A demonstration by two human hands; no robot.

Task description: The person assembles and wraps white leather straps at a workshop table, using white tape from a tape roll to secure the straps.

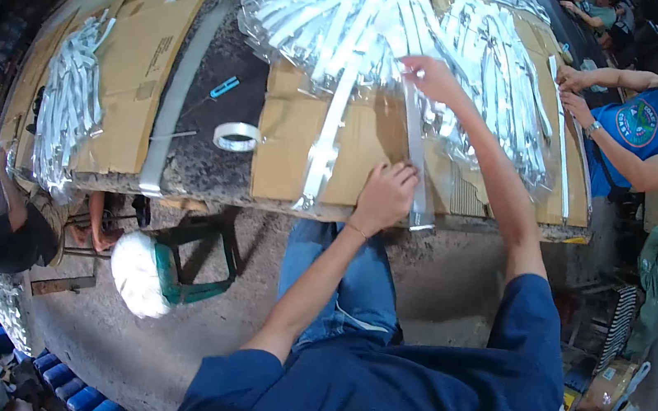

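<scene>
"At the front edge of the table (214, 190), what's under the left hand (387, 196)?"

"A plastic-covered strip (415, 134), running from the heap (369, 24) down to that edge. The left fingers are bent beside it; I can't tell whether they grip."

"And the right hand (437, 80)?"

"Its fingers are narrow, close together at the strip's upper part. What they pinch, I can't make out."

"What could go wrong?"

"A tug could drag neighbours along, since the heap overlaps and slick plastic might cling. The lower end, right at the front edge, could catch on clothing and slip off. The tape roll (236, 137) is far enough left not to snag."
</scene>
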